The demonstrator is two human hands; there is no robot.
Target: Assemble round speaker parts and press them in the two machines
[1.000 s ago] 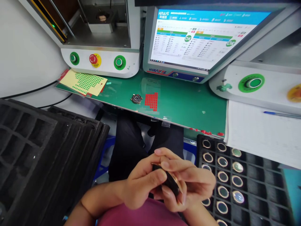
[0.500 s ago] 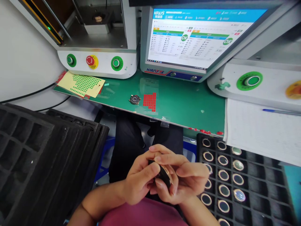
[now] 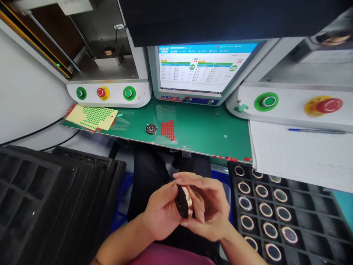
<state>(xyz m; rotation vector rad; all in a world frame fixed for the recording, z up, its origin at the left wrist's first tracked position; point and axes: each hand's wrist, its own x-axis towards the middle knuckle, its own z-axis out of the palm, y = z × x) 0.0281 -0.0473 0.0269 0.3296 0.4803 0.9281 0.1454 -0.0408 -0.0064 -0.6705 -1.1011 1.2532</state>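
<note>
Both the left hand and right hand pinch a small, round black disc with a copper-coloured rim by its edge; it looks light, rigid, smooth-faced and best gripped at the rim.

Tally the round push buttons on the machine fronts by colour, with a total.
Green buttons: 3, two on the left machine and one on the right machine
Red emergency-stop buttons on yellow rings: 2, one on the left machine and one on the right machine
Total: 5
</note>
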